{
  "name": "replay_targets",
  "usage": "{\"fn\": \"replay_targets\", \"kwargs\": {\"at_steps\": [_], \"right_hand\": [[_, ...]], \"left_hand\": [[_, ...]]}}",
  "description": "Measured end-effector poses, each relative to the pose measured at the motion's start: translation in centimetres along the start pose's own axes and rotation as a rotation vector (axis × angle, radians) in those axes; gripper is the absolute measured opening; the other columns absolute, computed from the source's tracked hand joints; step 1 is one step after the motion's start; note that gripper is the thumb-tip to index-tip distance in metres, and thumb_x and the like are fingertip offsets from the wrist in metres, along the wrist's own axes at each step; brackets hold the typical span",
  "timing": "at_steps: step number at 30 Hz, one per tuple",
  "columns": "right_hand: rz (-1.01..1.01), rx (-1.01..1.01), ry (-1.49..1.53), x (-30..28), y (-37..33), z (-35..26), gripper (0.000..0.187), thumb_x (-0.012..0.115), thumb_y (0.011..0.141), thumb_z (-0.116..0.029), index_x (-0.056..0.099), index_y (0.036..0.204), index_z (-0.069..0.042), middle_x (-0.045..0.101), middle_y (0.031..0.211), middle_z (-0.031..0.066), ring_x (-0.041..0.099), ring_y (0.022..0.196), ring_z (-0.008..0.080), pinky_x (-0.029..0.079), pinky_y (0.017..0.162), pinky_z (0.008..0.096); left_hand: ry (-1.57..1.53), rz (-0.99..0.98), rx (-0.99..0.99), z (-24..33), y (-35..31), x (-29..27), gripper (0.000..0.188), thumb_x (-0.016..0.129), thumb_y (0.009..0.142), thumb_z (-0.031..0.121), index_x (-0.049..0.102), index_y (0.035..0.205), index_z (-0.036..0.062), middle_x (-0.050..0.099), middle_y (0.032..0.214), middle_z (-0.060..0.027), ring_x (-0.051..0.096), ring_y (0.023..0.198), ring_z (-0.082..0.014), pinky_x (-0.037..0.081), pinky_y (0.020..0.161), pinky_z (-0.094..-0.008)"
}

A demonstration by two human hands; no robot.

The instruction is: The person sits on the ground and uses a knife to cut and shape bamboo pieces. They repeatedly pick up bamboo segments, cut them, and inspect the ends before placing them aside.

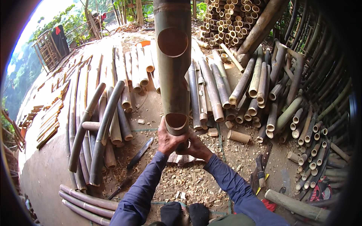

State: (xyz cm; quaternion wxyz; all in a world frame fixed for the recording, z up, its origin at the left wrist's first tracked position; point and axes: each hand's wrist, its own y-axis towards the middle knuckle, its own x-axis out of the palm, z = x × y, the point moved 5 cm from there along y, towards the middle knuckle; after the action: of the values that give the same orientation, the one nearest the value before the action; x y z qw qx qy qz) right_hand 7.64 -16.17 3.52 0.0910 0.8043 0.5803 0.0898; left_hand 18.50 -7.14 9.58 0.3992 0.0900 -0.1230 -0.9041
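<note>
The left hand (168,140) and the right hand (197,147) are closed around the lower end of a thick green bamboo pole (172,75), fingers wrapped just beneath its cut rim. The pole is held upright, rising from the hands to the top edge of the view. Two round holes are seen bored in its near face, one high (172,41), one just above the hands (176,121). Wood chips (188,180) are scattered on the ground below. A long blade (140,152) lies left of the hands; hand tools (261,169) lie to the right. Cut bamboo lengths (241,90) are stacked beyond, on both sides.
</note>
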Motion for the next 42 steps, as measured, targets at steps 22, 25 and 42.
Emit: {"fn": "replay_targets", "kwargs": {"at_steps": [22, 25, 42], "right_hand": [[0.091, 0.361, -1.201, -6.8, -17.8, 7.1, 0.088, 0.087, 0.064, -0.054, 0.054, 0.125, 0.000, 0.057, 0.120, 0.0236, 0.054, 0.116, 0.0406, 0.045, 0.102, 0.0539], [0.402, 0.477, -1.074, -5.6, -21.7, 7.3, 0.084, 0.085, 0.068, -0.049, 0.053, 0.125, 0.002, 0.057, 0.114, 0.0229, 0.054, 0.112, 0.0422, 0.044, 0.097, 0.0550], [0.726, 0.482, -1.156, -11.8, -33.2, -0.4, 0.054, 0.072, 0.095, -0.034, 0.058, 0.137, -0.002, 0.058, 0.130, 0.0231, 0.057, 0.122, 0.0391, 0.046, 0.104, 0.0465]], "left_hand": [[0.756, -0.140, -0.215, -2.2, -15.2, -12.2, 0.076, 0.088, 0.056, 0.028, 0.062, 0.125, 0.0094, 0.069, 0.110, -0.0151, 0.068, 0.105, -0.0362, 0.054, 0.094, -0.0466], [0.827, -0.281, -0.208, -3.7, -16.9, -11.8, 0.075, 0.088, 0.055, 0.030, 0.063, 0.124, 0.0104, 0.070, 0.110, -0.0131, 0.067, 0.106, -0.0357, 0.055, 0.093, -0.0457], [0.474, -0.205, -0.220, -14.2, -16.0, -15.5, 0.083, 0.087, 0.072, 0.017, 0.051, 0.146, 0.0064, 0.058, 0.142, -0.0185, 0.055, 0.134, -0.0346, 0.045, 0.112, -0.0462]]}}
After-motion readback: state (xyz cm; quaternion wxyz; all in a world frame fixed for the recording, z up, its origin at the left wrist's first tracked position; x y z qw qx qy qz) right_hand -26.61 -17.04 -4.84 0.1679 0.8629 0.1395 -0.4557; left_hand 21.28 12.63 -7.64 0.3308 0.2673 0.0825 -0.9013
